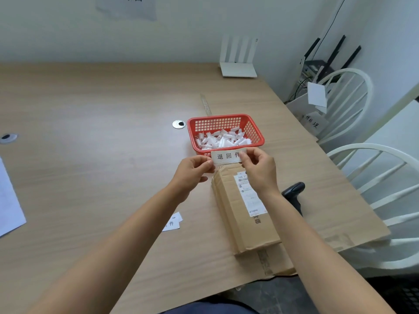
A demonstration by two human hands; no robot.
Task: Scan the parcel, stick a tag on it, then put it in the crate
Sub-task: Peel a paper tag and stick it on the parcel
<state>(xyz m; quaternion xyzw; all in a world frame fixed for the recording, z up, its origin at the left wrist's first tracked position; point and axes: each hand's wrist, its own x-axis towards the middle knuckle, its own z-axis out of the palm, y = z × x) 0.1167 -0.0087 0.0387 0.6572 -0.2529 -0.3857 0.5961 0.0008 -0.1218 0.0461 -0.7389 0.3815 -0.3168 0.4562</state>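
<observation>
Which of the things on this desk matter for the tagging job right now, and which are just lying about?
In use: tag held between left hand and right hand; parcel; scanner; red basket of white slips.

Lying about: white router, loose slips, paper sheet, ruler, chairs.

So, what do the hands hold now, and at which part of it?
Both hold the white tag: the left hand pinches its left end, the right hand its right end, above the parcel.
</observation>
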